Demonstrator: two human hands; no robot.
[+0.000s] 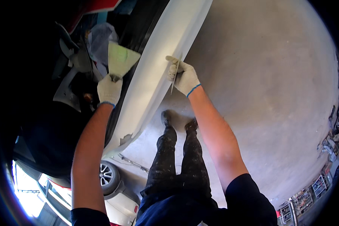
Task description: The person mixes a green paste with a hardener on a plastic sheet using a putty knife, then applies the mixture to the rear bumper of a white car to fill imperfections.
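My left hand (pixel 109 91), in a cream knitted glove, is closed round the handle of a wide putty knife (pixel 122 59). Pale yellow-green paste covers the knife's flared blade, which points up and away from me. My right hand (pixel 187 80), gloved alike, pinches a thin flat spreader (pixel 175 75) that shows almost edge-on. That hand is at the right edge of a long white vehicle panel (pixel 150 71); whether the spreader touches the panel I cannot tell. A ragged grey patch (pixel 125 139) marks the panel's near end.
Left of the panel, a dark recess holds a fan (pixel 79 62) and a crumpled clear plastic bag (pixel 103 39). Concrete floor (pixel 267 94) stretches to the right. A white car with a wheel (pixel 108 176) stands at lower left. Metal racks (pixel 301 201) line the far right.
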